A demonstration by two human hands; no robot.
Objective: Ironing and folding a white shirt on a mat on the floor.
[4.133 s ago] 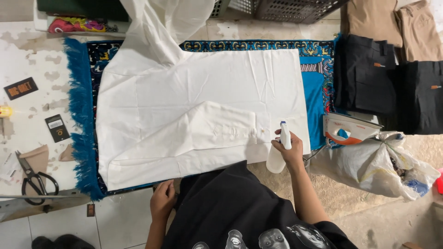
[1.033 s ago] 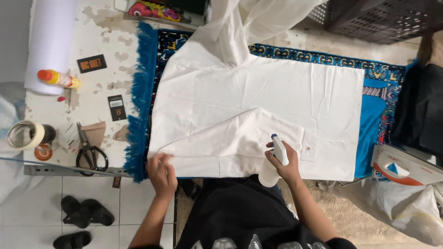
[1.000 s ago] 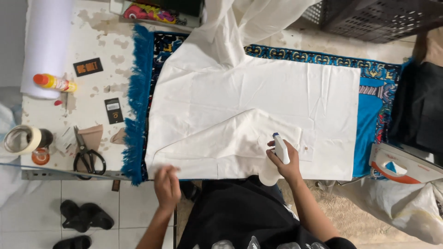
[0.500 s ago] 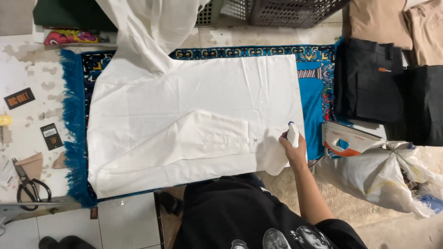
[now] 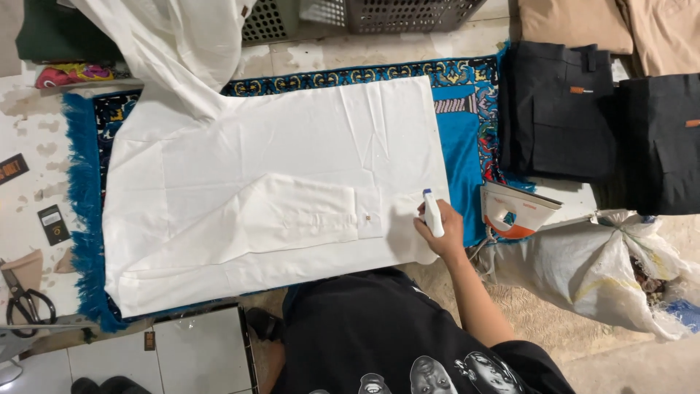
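The right hand [image 5: 440,232] is wrapped around a spray bottle [image 5: 432,212], white with a small blue tip. The bottle stands nearly upright in the fist, its long axis running near to far in the view, the blue tip at the far end and leaning slightly left, toward the cloth [image 5: 277,197]. Hand and bottle sit at the near right corner of that white cloth, the hand resting on or just above its edge; which one cannot be told.

The cloth lies spread flat on a blue fringed mat [image 5: 467,138], long axis left to right, with a folded layer along its near half and loose fabric rising off the far left corner. The left hand is out of view.

Just right of the hand an iron [image 5: 516,210] lies on its side, white and orange. Far right, folded dark trousers [image 5: 558,109] are stacked. A white sack [image 5: 590,270] slumps near right. Scissors [image 5: 22,303] lie at the near left edge.
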